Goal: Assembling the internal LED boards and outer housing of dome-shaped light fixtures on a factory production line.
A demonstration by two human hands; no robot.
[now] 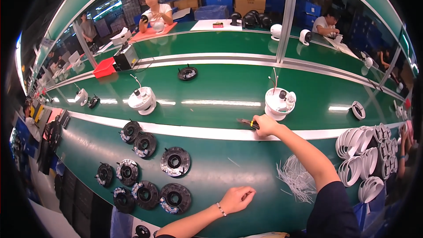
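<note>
My right hand [267, 126] reaches out to the white strip between the bench and the green belt. It is closed round a pair of pliers [247, 123] with yellow and black handles, the jaws pointing left. Just beyond it on the belt stands a white camera housing [275, 110] with wires rising from it. My left hand [238, 199], with a bead bracelet at the wrist, is held low over the bench, its fingers curled in; what they hold, if anything, is hidden. Under my right forearm lies a heap of white cable ties or thin strips [294, 178].
Several round black parts with circuit boards [175, 161] lie at the left of the bench. White ring-shaped covers [351, 170] are stacked at the right. On the belt stand another white housing [142, 101] and a black round part [187, 73]. People work across the belt.
</note>
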